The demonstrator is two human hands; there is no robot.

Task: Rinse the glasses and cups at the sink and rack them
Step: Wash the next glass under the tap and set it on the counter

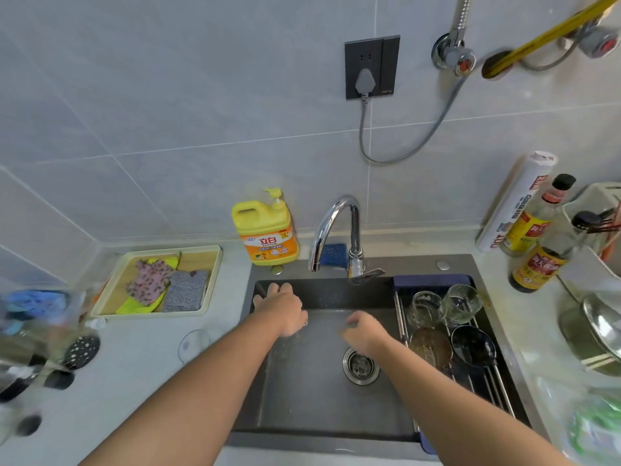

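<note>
Neither grip has hold of anything. The left hand [280, 307] reaches forward with straight fingers to the back left corner of the sink [302, 391], and the right hand [364, 329] hangs over the basin with its fingers loosely curled. Two clear glasses [425, 307] sit on the rack [500, 391] across the sink's right side.

Counter [141, 364] holds tray [154, 312], detergent jug [265, 230], sauce bottles [534, 264], perhaps a pan [591, 334].

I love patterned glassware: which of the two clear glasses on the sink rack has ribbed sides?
The ribbed clear glass sits farther right, at the far corner of the rack; ridges line its wall. The smooth clear glass beside it is plain.
</note>
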